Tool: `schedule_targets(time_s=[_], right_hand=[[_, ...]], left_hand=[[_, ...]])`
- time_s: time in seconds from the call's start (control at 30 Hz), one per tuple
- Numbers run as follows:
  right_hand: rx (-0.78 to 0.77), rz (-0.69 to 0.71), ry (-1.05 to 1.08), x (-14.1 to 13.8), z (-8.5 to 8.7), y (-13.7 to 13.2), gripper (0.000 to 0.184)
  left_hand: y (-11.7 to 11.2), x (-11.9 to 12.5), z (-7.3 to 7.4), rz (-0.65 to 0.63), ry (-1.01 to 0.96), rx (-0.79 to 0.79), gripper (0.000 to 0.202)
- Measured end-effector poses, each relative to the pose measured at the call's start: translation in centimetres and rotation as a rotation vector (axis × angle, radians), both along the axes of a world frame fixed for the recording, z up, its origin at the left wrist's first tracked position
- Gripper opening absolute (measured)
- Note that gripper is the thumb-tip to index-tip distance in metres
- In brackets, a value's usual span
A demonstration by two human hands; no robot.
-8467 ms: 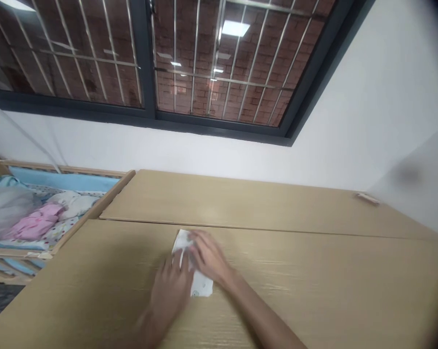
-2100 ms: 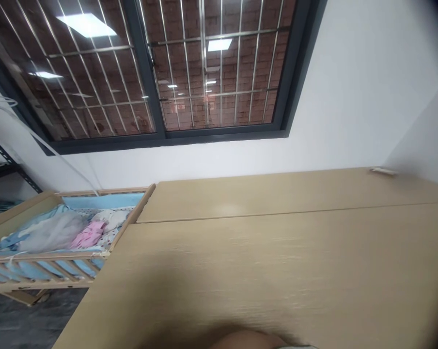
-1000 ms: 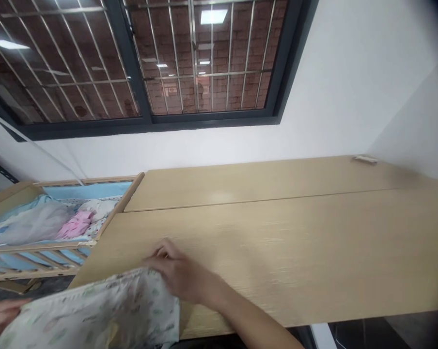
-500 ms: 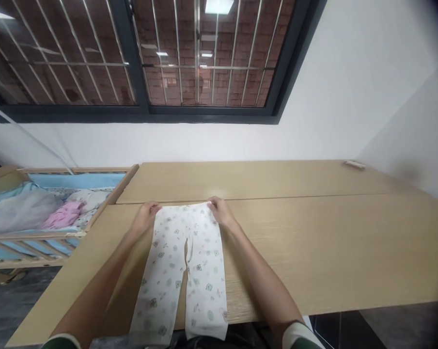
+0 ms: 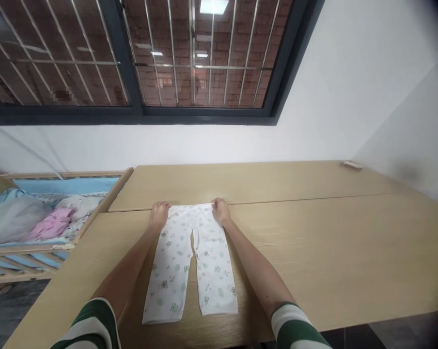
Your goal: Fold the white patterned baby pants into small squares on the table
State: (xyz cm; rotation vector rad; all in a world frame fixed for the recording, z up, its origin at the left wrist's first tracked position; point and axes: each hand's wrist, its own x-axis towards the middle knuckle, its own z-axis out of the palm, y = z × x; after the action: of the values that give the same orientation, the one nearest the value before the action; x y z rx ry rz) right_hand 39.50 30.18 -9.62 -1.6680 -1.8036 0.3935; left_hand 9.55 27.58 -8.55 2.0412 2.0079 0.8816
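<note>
The table (image 5: 313, 252) took up most of the view from where I stood, its pale wood-grained top crossed by a straight seam. Above its far side was a dark-framed window (image 5: 208, 115), metal bars crossing the brick seen through it. Against the table's left end stood a wooden crib (image 5: 30, 249), lined in light blue.

On the table, toward its near edge, lay a pair of white trousers (image 5: 173, 252), spread fairly flat, waistband just at the seam and legs pointing to the near edge. Little green and grey motifs dotted them (too small for me to make out as pictures or lettering). Green-and-white striped sleeves (image 5: 295, 327) reached in over that same edge.

In the crib, left of the table, a pink cloth (image 5: 54, 224) lay crumpled among other bedding. The left hand (image 5: 160, 213) had its fingers curled in, gripping the left corner of the waistband; the right hand (image 5: 221, 211) pinched the other corner, waistband between them. Smallest was a whitish object (image 5: 351, 165) at the table's far right corner.
</note>
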Motion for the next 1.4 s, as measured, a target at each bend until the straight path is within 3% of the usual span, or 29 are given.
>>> schedule_targets(time_s=[0.23,0.37,0.43,0.5,0.6,0.73,0.8,0.87,1.07,1.23,1.33,1.4], right_hand=[[0.01,0.041,0.047,0.4,-1.0,1.1,0.015],[0.01,0.049,0.075,0.5,-1.2,1.4,0.016],[0.013,0.052,0.091,0.6,-1.2,1.4,0.016],[0.016,0.057,0.111,0.7,-1.2,1.5,0.015],[0.015,0.069,0.151,0.8,-1.3,1.6,0.016],[-0.007,0.08,0.207,1.0,-1.4,2.0,0.015],[-0.022,0.081,0.232,1.2,-1.4,2.1,0.016],[-0.036,0.086,0.254,1.3,-1.3,2.0,0.017],[-0.058,0.086,0.316,1.1,-0.5,1.3,0.019],[-0.063,0.06,0.363,0.5,0.8,0.7,0.017],[-0.066,0.049,0.389,-0.4,1.9,0.6,0.018],[-0.065,0.046,0.398,-1.5,2.7,0.6,0.02]], left_hand=[[0.0,0.8,1.3,0.016,0.066,-0.072,0.025],[-0.9,2.6,4.2,0.038,0.086,-0.09,0.027],[-2.4,4.4,5.9,0.025,0.095,-0.082,0.03],[-5.2,6.7,7.4,-0.048,0.101,-0.101,0.03],[-11.6,11.0,8.3,-0.258,0.104,-0.214,0.031],[-20.7,16.6,7.4,-0.652,0.194,-0.441,0.055],[-23.6,18.6,6.6,-0.719,0.291,-0.491,0.058],[-25.2,19.9,5.9,-0.709,0.339,-0.499,0.054],[-25.3,20.3,5.3,-0.7,0.279,-0.532,0.037],[-25.2,19.6,5.4,-0.594,0.242,-0.546,0.033],[-25.2,18.9,5.5,-0.654,0.179,-0.529,0.026],[-25.1,18.0,5.9,-0.694,0.026,-0.541,0.021]])
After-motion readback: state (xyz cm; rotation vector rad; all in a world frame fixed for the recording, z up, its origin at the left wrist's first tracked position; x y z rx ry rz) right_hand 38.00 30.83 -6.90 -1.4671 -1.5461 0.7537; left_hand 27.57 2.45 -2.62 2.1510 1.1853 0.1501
